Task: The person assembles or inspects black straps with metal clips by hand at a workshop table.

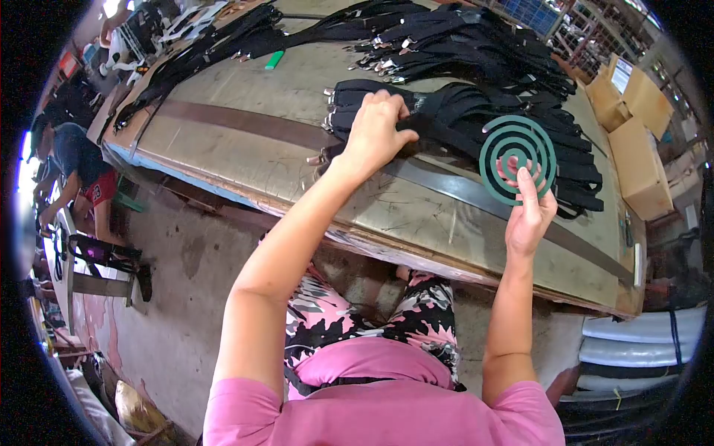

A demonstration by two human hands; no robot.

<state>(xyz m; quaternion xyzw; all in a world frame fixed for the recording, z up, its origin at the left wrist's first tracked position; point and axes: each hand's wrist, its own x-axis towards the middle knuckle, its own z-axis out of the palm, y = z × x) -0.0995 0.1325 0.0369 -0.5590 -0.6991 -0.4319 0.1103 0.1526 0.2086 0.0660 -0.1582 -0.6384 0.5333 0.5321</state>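
Note:
My right hand (529, 212) is closed on a green spiral coil (550, 160), thumb on its near side and fingers behind it, held up above the table. Bent over the near bundle of black straps (446, 111), my left hand (375, 130) has its thumb and fingers apart near the metal clips (331, 119) at the bundle's left end. Whether its fingertips touch the straps is hard to tell. A long flat metal strip (446, 186) runs along the table below both hands.
More black straps (446, 37) with metal clips lie across the table (223, 93). A green object (274, 59) lies at the back. Cardboard boxes (639, 163) stand at the right, wrapped rolls (632, 349) below them. Another person (78, 160) bends at the far left.

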